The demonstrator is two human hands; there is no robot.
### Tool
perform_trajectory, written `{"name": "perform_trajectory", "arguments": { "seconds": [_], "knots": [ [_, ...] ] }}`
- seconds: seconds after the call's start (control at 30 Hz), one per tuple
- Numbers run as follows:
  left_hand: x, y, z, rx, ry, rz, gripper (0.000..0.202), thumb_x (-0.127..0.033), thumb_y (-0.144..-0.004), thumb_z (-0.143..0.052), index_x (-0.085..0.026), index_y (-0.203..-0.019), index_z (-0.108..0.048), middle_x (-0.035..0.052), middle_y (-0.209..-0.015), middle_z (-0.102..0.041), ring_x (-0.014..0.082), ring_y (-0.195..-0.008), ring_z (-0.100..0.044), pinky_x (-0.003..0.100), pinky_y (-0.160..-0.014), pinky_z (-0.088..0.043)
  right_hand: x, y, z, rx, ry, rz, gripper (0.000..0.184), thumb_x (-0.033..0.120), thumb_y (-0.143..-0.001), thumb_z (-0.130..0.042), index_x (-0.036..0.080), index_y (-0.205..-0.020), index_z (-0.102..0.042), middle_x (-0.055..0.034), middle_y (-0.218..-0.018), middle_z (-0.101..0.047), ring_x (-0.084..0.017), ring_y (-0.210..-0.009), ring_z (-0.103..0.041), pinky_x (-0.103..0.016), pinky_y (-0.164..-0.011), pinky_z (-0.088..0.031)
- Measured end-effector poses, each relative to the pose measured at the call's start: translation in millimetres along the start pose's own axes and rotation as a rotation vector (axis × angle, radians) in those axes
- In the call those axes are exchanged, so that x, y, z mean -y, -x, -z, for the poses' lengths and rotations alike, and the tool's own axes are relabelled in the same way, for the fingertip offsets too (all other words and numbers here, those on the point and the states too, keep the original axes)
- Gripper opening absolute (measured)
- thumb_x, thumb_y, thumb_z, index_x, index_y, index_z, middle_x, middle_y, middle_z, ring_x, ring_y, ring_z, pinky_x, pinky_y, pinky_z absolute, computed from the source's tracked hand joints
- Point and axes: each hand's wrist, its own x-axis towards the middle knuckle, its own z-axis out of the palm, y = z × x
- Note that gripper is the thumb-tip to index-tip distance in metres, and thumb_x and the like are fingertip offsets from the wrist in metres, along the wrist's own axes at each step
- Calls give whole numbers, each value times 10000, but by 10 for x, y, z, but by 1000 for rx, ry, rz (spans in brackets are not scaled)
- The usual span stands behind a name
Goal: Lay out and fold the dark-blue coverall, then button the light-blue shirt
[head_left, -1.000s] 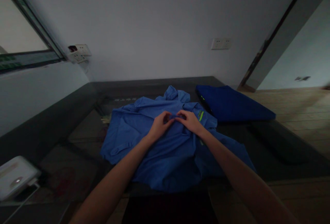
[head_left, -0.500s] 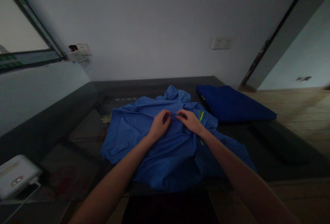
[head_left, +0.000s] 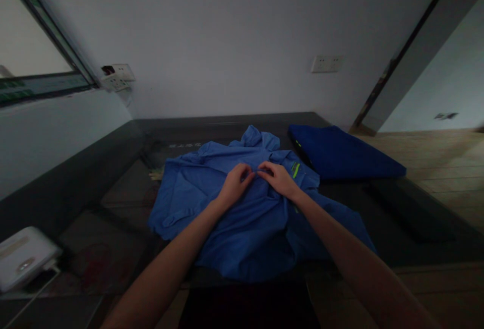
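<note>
A blue work jacket (head_left: pixel 242 238) with a yellow-green stripe lies spread and wrinkled on a dark table (head_left: pixel 124 238), its collar toward the wall. Over the middle of its front, my left hand (head_left: pixel 239 180) pinches the fabric between thumb and fingers. Just to the right, my right hand (head_left: pixel 275 175) pinches the same stretch of cloth. Only a narrow gap separates the two sets of fingertips. Whatever small part of the jacket lies between them is too dim to make out.
At the table's back right lies a darker blue folded item (head_left: pixel 344 152). A long black object (head_left: pixel 410 213) rests in front of it. On the left stands a white box (head_left: pixel 28 256) with a cable. Wall sockets (head_left: pixel 327 64) sit above the table.
The fingertips of both hands have come slightly closer together at the jacket's front. The jacket itself stays in place.
</note>
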Motion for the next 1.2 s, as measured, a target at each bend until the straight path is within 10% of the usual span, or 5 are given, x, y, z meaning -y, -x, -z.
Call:
{"name": "perform_trajectory", "arguments": {
  "seconds": [0.83,1.2],
  "knots": [
    [-101,71,45,-33,-275,-113,103,-237,-895,-457,-211,-884,-556,39,-885,-576,170,-801,-552,273,-736,-443,55,30,-96,-18,17,20,151,294,-864,-507,176,-821,-592,3,-692,-609,-143,-629,-545,-243,-587,-376],
    [-73,44,-44,-136,190,74,209,-245,-820,-582,-199,-1022,-553,-5,-795,-593,127,-716,-567,245,-701,-460,107,37,-39,-81,72,17,159,300,-885,-481,182,-857,-584,-10,-718,-612,-161,-655,-567,-260,-624,-392]
  ]
}}
